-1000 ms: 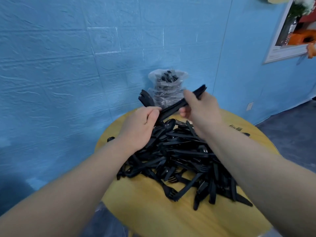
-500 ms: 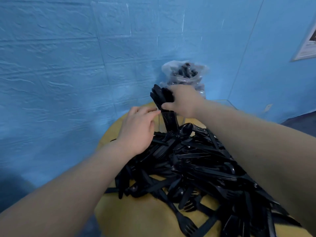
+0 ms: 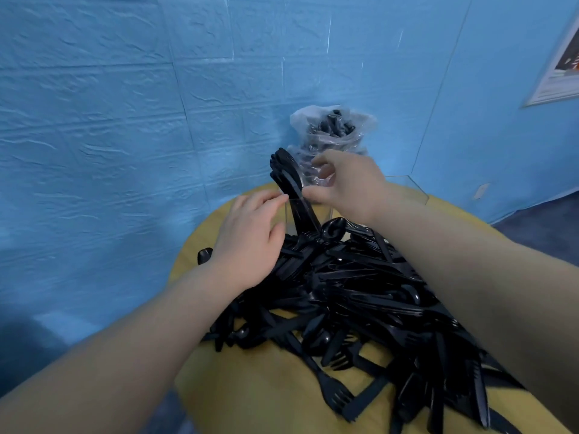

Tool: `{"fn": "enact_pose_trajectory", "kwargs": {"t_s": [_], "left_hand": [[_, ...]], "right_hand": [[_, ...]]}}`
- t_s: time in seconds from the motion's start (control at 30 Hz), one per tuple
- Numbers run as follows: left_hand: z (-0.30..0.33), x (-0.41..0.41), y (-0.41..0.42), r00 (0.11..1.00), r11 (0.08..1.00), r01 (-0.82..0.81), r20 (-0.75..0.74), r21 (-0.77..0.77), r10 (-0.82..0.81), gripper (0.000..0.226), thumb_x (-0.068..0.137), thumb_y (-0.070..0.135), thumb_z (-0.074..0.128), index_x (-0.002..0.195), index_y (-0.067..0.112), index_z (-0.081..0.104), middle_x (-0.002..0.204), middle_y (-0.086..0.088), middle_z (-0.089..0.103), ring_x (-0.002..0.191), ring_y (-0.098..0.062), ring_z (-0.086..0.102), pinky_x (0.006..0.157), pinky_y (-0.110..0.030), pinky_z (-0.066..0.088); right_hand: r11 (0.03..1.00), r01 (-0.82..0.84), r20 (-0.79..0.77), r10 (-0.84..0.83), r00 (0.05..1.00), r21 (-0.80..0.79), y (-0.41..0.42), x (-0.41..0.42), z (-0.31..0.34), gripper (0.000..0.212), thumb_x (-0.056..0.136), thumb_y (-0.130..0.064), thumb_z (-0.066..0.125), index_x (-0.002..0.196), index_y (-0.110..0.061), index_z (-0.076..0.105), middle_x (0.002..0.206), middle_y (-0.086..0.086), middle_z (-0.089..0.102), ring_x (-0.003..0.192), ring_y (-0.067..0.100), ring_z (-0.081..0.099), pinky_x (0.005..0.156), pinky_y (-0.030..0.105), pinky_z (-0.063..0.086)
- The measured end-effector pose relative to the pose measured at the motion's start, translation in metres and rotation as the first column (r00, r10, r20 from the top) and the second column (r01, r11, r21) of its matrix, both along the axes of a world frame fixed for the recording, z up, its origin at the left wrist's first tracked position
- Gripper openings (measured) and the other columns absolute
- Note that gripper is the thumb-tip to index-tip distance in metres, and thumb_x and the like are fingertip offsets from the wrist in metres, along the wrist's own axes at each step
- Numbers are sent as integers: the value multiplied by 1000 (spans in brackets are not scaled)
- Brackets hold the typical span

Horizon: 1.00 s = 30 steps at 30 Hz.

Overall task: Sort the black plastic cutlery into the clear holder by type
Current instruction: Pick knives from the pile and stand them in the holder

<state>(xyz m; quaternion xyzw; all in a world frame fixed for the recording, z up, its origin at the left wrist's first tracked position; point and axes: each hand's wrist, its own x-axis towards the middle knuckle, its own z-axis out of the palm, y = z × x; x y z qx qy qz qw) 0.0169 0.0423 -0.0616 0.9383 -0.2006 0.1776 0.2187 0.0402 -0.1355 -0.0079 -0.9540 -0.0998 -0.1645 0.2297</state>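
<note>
A bundle of black utensils [image 3: 289, 186] stands tilted in the left compartment of the clear holder [image 3: 407, 187], at the far edge of the round yellow table [image 3: 257, 399]; their type cannot be told from here. The step in hand appears to be seating one sorted batch, and your next move calls for turning to the cutlery heap [image 3: 360, 296] in front of the holder and picking out pieces of a single type. Your right hand [image 3: 347, 186] hovers at the bundle with fingers loosely spread, thumb tip just beside the handles, gripping nothing. Your left hand [image 3: 250, 242] lies with fingers straight and together, tips against the holder's near wall, palm over the heap. Behind stands a plastic bag [image 3: 332, 133] of more black cutlery.
</note>
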Motion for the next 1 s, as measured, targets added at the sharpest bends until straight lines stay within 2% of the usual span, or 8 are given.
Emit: {"fn": "enact_pose_trajectory", "kwargs": {"t_s": [0.1,0.27,0.4,0.57,0.73,0.8,0.87,1.0], "left_hand": [[1,-27,-9,998,998,55,18,-12,-55,42,96,27,47,139,27,47,142,12,42,129,-12,30,105,-24,22],[-16,-90,-30,985,985,166,48,43,-168,37,94,33,48,129,27,58,135,10,50,123,-15,37,101,-25,24],[-31,-130,-43,971,972,225,69,76,-230,42,92,42,38,119,26,66,127,9,58,115,-18,44,95,-35,37],[-35,-154,-47,984,984,160,70,78,-165,50,90,50,33,118,25,66,126,8,59,116,-21,44,94,-42,40],[-49,-182,-54,951,969,212,201,127,-235,45,85,54,47,113,25,68,122,7,60,110,-20,44,86,-38,37],[-55,-186,-60,933,948,247,216,202,-289,44,84,56,48,111,28,69,121,8,61,109,-21,45,84,-39,38],[-57,-184,-62,942,943,202,212,264,-261,39,85,53,49,108,30,70,119,10,63,109,-21,44,82,-40,38],[-62,-174,-53,956,968,66,263,241,-131,21,82,31,68,102,27,73,113,9,66,107,-22,46,80,-41,38]], "right_hand": [[999,14,6,-15,1000,37,-16,-46,1,39,84,-35,68,119,-22,59,99,-11,61,86,5,57,81,18,41],[967,78,34,-89,995,241,-53,-139,-19,15,85,-23,67,97,-32,63,84,-18,64,73,-1,58,70,6,42],[937,189,59,-215,975,292,-84,-203,-52,14,87,-19,64,95,-30,64,80,-24,62,74,-11,57,64,4,40],[884,315,69,-359,931,346,-101,-247,-85,14,87,-14,64,90,-27,66,76,-20,62,75,-6,57,62,4,43],[886,384,-66,-381,922,260,-102,-256,-102,9,87,-18,62,91,-21,69,84,-7,63,74,1,54,60,7,37],[928,339,-99,-327,940,154,-96,-256,-104,14,88,-26,61,98,-23,69,92,-8,60,84,8,54,70,18,41],[958,282,-116,-275,954,51,-91,-257,-105,24,88,-34,60,109,-25,67,99,-7,57,95,12,53,78,26,43],[985,171,-117,-172,978,-16,-88,-262,-104,32,90,-38,56,120,-28,62,105,-9,57,98,11,47,80,24,38]]}}
